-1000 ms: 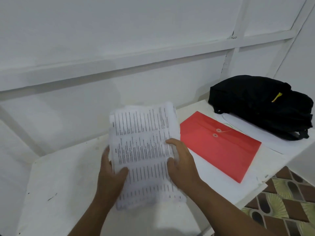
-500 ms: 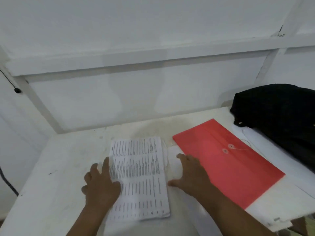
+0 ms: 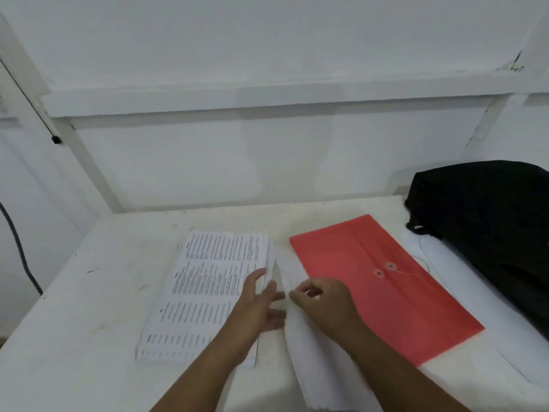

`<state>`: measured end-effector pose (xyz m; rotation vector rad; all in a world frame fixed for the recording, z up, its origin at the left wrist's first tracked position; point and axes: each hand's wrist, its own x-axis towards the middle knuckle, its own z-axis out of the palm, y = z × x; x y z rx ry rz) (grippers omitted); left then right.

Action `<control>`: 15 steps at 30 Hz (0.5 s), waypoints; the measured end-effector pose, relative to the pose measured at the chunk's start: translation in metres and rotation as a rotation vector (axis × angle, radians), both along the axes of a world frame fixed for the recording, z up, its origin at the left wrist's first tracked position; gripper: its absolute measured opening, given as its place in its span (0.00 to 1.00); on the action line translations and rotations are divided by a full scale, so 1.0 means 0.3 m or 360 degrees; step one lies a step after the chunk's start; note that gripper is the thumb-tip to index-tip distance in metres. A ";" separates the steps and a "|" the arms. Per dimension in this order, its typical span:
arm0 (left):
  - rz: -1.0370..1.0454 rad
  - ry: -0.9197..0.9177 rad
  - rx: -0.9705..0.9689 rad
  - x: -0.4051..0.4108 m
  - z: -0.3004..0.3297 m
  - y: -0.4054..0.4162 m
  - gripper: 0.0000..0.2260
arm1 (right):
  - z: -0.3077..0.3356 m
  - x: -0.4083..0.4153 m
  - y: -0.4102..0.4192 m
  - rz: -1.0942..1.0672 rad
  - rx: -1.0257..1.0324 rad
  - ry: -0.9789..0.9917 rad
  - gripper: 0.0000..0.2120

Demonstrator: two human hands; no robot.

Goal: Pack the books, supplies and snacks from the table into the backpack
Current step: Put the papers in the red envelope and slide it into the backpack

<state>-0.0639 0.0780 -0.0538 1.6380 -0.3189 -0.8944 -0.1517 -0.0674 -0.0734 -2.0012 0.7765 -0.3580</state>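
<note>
On the white counter (image 3: 89, 307) lie, left to right, one printed paper stack (image 3: 205, 289) under the left hand (image 3: 258, 307), its grip open, one blank white sheet pile (image 3: 309, 352) pinched by the right hand (image 3: 323, 301), one red string-tie envelope (image 3: 386, 289), and one black fabric backpack (image 3: 490, 221).

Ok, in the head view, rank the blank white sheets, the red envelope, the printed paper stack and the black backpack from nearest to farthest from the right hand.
From the right hand:
1. Blank white sheets: directly under its fingertips.
2. Red envelope: just to its right, lying on those sheets. Too close to call against them.
3. Printed paper stack: to its left, under the left hand.
4. Black backpack: far right, at the table's back corner.
</note>
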 end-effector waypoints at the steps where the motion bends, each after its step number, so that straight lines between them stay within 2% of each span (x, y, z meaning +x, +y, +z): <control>1: 0.0049 0.0063 -0.0058 -0.004 0.007 -0.020 0.17 | 0.000 -0.007 -0.003 0.0109 0.0058 -0.0044 0.02; 3: 0.0143 -0.0067 -0.0032 -0.005 0.015 -0.049 0.21 | -0.003 -0.018 0.001 0.0240 0.0134 -0.0102 0.07; 5: 0.0170 -0.0247 0.0089 0.007 0.012 -0.064 0.24 | -0.017 -0.028 -0.001 0.0134 0.0235 -0.0177 0.13; 9: -0.0028 -0.0340 0.0261 0.014 -0.013 -0.068 0.22 | -0.040 -0.041 -0.020 -0.0067 0.0347 -0.0288 0.21; 12: 0.0058 -0.0553 0.0284 0.043 -0.020 -0.051 0.20 | -0.039 -0.039 -0.021 -0.0175 0.0279 -0.0329 0.20; 15: 0.0179 -0.0579 0.0261 0.128 -0.003 0.014 0.22 | -0.043 -0.019 -0.011 -0.0151 0.0087 -0.0336 0.18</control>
